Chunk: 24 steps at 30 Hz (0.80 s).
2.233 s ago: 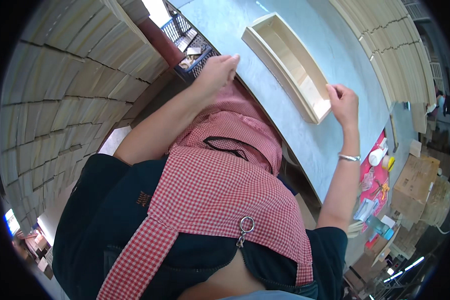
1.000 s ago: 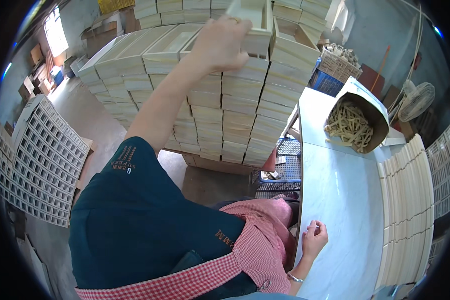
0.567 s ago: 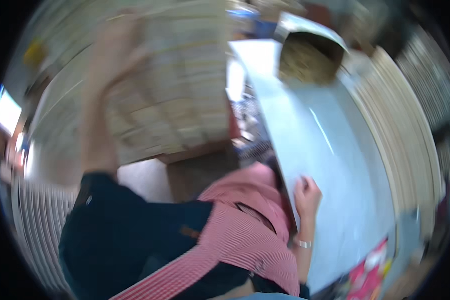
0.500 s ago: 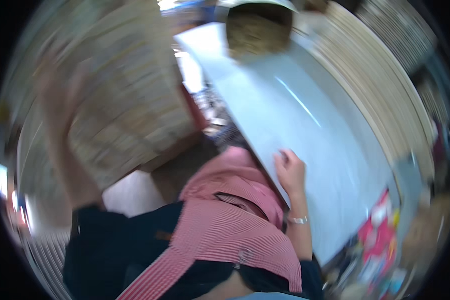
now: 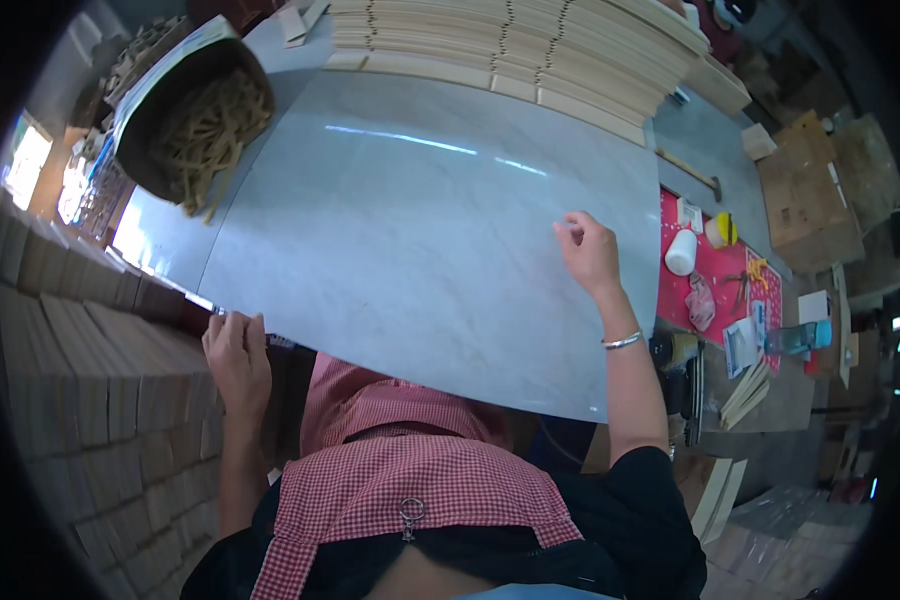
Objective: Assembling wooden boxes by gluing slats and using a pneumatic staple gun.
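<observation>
My left hand (image 5: pixel 238 358) is at the left front corner of a grey marbled tabletop (image 5: pixel 420 240). Its fingers are curled down by the edge; the fingertips and anything inside them are hidden. Over the right part of the tabletop is my right hand (image 5: pixel 591 258), with a silver bangle on the wrist. The fingers there are loosely curled in, thumb near the forefinger, and no object shows in them.
Stacked pale wooden panels (image 5: pixel 490 50) line the far edge. A box of thin strips (image 5: pixel 210 140) tilts at far left. Stacked wooden blocks (image 5: pixel 90 380) stand left. At right are a hammer (image 5: pixel 695 175), a white bottle (image 5: pixel 681 252), a red mat (image 5: pixel 705 290) and a wooden box (image 5: pixel 808 190).
My view and body have turned left to right, so the tabletop now lies in front. My left hand, spread over the block stack before, has come to the table's corner with fingers curled.
</observation>
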Each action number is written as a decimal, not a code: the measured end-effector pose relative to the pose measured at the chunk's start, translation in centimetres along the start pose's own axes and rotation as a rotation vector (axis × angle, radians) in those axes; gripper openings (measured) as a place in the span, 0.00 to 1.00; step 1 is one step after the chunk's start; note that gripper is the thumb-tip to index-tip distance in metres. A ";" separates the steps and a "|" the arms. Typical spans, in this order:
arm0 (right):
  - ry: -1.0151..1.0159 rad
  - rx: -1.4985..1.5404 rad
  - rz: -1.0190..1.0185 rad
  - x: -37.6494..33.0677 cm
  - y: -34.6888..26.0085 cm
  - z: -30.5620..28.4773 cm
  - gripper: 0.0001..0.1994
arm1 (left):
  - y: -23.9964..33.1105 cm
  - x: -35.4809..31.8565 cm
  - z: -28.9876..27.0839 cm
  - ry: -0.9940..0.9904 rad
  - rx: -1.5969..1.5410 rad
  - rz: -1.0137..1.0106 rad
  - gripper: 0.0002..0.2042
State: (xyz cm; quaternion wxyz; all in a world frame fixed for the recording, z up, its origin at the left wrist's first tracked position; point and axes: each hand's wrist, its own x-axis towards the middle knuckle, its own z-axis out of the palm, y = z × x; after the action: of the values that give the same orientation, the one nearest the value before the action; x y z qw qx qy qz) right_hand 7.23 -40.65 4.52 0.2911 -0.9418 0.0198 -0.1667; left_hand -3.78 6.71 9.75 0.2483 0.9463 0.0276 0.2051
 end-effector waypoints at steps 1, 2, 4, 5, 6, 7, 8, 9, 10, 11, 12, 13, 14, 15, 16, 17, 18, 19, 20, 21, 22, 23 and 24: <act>-0.029 -0.064 0.042 1.4 0.8 -0.1 0.12 | -0.1 0.3 1.0 -0.013 0.022 0.020 0.11; -0.061 -0.126 0.083 3.0 1.8 -0.1 0.14 | -0.3 0.5 2.0 -0.025 0.047 0.037 0.12; 0.025 -0.257 -0.046 6.8 6.1 1.1 0.15 | -0.3 1.0 3.8 -0.083 0.032 -0.023 0.13; 0.024 -0.252 -0.043 9.2 7.0 1.7 0.15 | -0.4 1.3 4.4 -0.085 0.036 -0.022 0.13; 0.021 -0.345 -0.087 11.8 7.9 2.4 0.16 | -0.2 1.7 5.0 -0.151 -0.008 -0.031 0.14; 0.013 -0.434 -0.137 14.4 8.5 3.5 0.18 | 0.0 2.1 5.6 -0.215 -0.048 -0.050 0.15; -0.016 -0.444 -0.148 16.9 7.9 4.3 0.18 | 0.2 2.5 6.0 -0.214 -0.038 -0.060 0.15; -0.044 -0.454 -0.161 19.3 7.3 5.0 0.18 | 0.5 3.1 6.4 -0.245 -0.049 -0.047 0.14; -0.047 -0.447 -0.163 21.7 7.7 5.9 0.18 | 0.8 3.8 6.8 -0.278 -0.063 -0.029 0.13; -0.099 -0.512 -0.166 24.0 7.9 6.6 0.18 | 1.0 4.6 7.1 -0.310 -0.079 -0.008 0.13; -0.147 -0.578 -0.169 25.6 8.3 7.0 0.17 | 1.3 5.3 7.3 -0.341 -0.098 0.015 0.12; -0.143 -0.569 -0.185 27.0 8.2 7.5 0.17 | 1.7 5.9 7.5 -0.326 -0.091 0.009 0.12; -0.205 -0.602 -0.162 28.2 8.1 7.7 0.18 | 2.1 6.4 7.6 -0.323 -0.080 0.025 0.11; -0.263 -0.636 -0.141 29.4 7.8 7.8 0.20 | 2.4 6.8 7.8 -0.317 -0.072 0.041 0.10; -0.317 -0.673 -0.118 30.4 7.5 7.7 0.21 | 2.7 7.4 8.1 -0.310 -0.066 0.062 0.10; -0.367 -0.713 -0.092 31.4 7.2 7.4 0.22 | 2.9 8.2 8.5 -0.302 -0.062 0.086 0.09; -0.405 -0.756 -0.117 31.7 6.8 7.0 0.20 | 2.8 9.1 8.9 -0.328 -0.076 0.121 0.10; -0.440 -0.802 -0.138 31.7 6.6 6.3 0.19 | 2.8 10.2 9.4 -0.355 -0.093 0.162 0.12; -0.424 -0.813 -0.140 31.2 6.7 5.7 0.19 | 3.2 11.4 10.0 -0.342 -0.104 0.169 0.12; -0.486 -0.757 -0.135 30.6 6.7 5.4 0.20 | 3.7 12.9 10.7 -0.338 -0.114 0.265 0.16; -0.547 -0.704 -0.124 29.6 7.0 4.9 0.21 | 4.4 14.6 11.6 -0.338 -0.126 0.366 0.20; -0.511 -0.661 -0.138 28.0 6.3 4.5 0.22 | 5.0 16.3 12.3 -0.332 -0.084 0.438 0.25; -0.476 -0.619 -0.150 25.9 5.7 3.9 0.22 | 5.6 18.1 13.2 -0.328 -0.045 0.510 0.31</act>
State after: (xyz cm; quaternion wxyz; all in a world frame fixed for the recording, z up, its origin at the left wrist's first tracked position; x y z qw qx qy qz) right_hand 33.29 -46.73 6.14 -0.0231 -0.9962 -0.0677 0.0493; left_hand 17.83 -1.51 8.75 0.2106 0.9375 -0.2560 0.1060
